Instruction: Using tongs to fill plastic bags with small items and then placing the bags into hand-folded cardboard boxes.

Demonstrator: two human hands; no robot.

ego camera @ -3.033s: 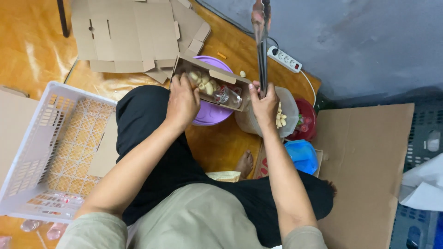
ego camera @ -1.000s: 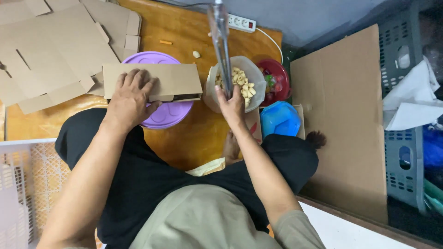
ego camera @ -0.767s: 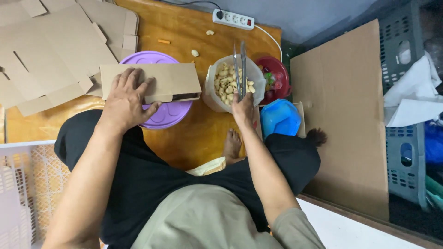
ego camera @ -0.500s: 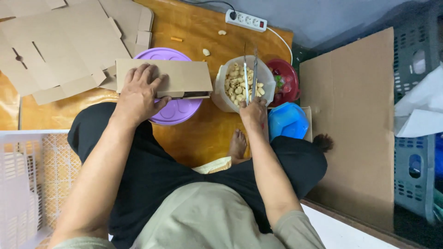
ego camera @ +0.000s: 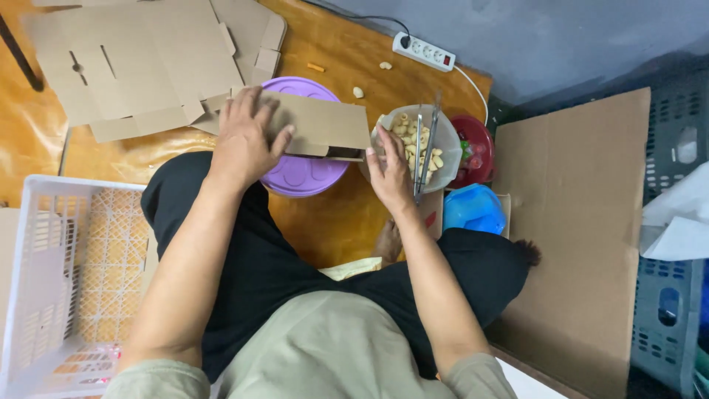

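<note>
My left hand (ego camera: 245, 140) lies flat on a closed brown cardboard box (ego camera: 325, 125) that rests on a purple round lid (ego camera: 304, 171). My right hand (ego camera: 391, 174) sits at the near rim of a clear plastic tub (ego camera: 447, 151) filled with pale nut-like pieces. A pair of metal tongs (ego camera: 422, 151) lies across the tub beside my fingers; whether the hand grips them I cannot tell. I sit cross-legged on the wooden floor.
Flat cardboard sheets (ego camera: 140, 63) lie at the upper left. A white plastic crate (ego camera: 66, 273) stands at my left. A red bowl (ego camera: 476, 148), a blue lid (ego camera: 473, 208), a white power strip (ego camera: 422, 52) and a large cardboard panel (ego camera: 583, 236) are to the right.
My right hand has lowered the tongs from upright in the air down onto the tub of pale pieces. The box is now closed under my left hand.
</note>
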